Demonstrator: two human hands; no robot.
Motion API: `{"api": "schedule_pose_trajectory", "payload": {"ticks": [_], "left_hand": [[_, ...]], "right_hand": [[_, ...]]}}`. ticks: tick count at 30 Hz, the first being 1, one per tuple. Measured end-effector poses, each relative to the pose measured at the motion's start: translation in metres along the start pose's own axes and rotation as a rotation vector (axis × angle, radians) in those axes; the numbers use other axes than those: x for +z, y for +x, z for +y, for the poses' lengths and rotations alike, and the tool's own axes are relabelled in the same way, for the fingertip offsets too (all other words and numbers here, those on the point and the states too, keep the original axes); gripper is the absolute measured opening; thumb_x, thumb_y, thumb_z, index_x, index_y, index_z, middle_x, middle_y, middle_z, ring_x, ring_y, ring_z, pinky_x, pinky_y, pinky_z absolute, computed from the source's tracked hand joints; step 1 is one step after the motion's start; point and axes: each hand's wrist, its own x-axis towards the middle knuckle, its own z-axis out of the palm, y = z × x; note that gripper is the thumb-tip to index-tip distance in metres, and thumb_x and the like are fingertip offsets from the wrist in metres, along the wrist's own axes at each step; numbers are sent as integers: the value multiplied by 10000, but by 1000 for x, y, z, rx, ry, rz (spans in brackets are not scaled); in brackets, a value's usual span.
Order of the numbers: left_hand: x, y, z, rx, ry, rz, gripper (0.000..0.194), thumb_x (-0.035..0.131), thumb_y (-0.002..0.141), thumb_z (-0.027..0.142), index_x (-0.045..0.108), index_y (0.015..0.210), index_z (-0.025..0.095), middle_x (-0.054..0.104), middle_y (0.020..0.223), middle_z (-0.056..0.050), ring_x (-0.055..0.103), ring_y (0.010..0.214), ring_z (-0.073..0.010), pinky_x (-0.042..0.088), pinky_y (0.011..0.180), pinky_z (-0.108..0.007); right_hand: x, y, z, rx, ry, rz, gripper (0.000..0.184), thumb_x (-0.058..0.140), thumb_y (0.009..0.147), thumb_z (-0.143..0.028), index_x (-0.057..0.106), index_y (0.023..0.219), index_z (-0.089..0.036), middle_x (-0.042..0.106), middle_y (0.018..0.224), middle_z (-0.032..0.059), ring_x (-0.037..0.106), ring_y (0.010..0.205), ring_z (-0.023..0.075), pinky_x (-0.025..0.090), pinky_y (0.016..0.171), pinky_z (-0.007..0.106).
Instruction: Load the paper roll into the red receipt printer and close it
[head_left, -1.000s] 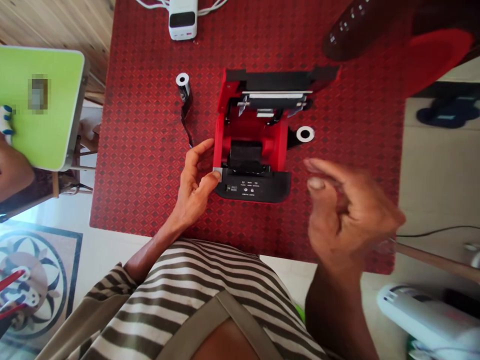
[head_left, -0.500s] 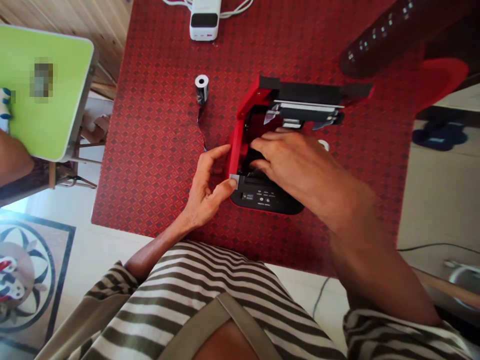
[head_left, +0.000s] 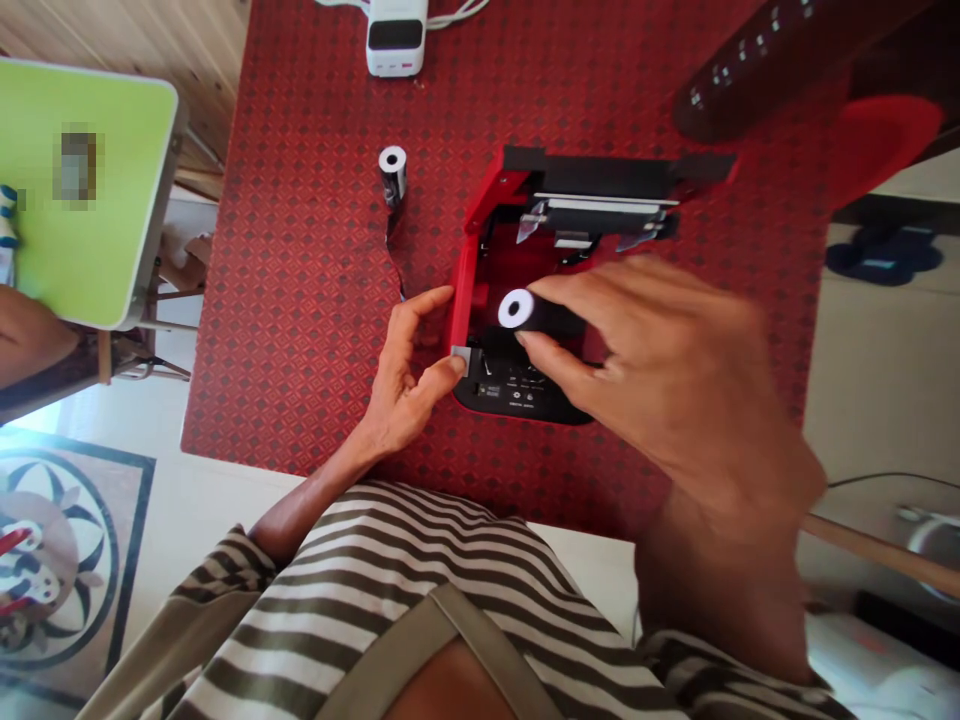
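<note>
1. My right hand is over the printer, with the thumb and fingers closed on a paper roll. The roll has a white core, its end faces left, and it is pinched firmly between them.
2. The roll hangs above the open compartment of the red-and-black receipt printer. I cannot tell whether it touches anything inside.
3. My left hand sits at the printer's near left corner, with the fingers curved and partly spread. The thumb is on a small grey tab, and the index finger reaches along just beside the red side wall. I cannot tell whether this hand is actually gripping.
4. The printer's black lid lies open on the far side, and the control panel faces me on the near side.
5. A second paper roll stands on the red patterned table cover to the left, trailing a dark strip toward my left hand.
6. A white power bank sits at the far edge, with cables attached.
7. A co-worker's hand rests at far left, below a green board.
</note>
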Motion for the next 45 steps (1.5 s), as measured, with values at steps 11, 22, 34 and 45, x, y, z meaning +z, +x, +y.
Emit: {"api": "schedule_pose_trajectory", "payload": {"ticks": [11,22,34,45], "left_hand": [[2,3,-16,29,-132,47,721,785,1216,758,663,1833,405,793,1696,-104,807,1438,-356,715,1187,-520],[0,8,-11,67,-154,59,691,841,1187,753,746,1789,426,828,1638,-66,808,1424,-337,703,1164,-500],[3,7,-7,45,-167,85,698,857,1171,754,761,1780,425,848,1614,-63,818,1403,-334,705,1149,-496],[0,7,-14,49,-143,64,728,834,1183,777,722,1804,414,813,1678,-89,807,1478,-362,726,1146,-518]], "right_hand": [[33,-101,36,593,729,607,287,1066,1017,-617,980,1253,-479,983,1225,22,948,1149,389,797,1020,645],[88,-98,39,640,722,242,299,947,1021,-447,970,1304,-353,994,1181,23,897,920,269,759,911,488],[74,-112,66,752,674,447,289,875,1009,-330,927,1293,-344,980,1218,111,949,1112,330,795,1065,570],[107,-49,91,762,604,427,384,959,830,-390,847,1193,-333,928,1127,51,791,991,280,681,998,517]]}}
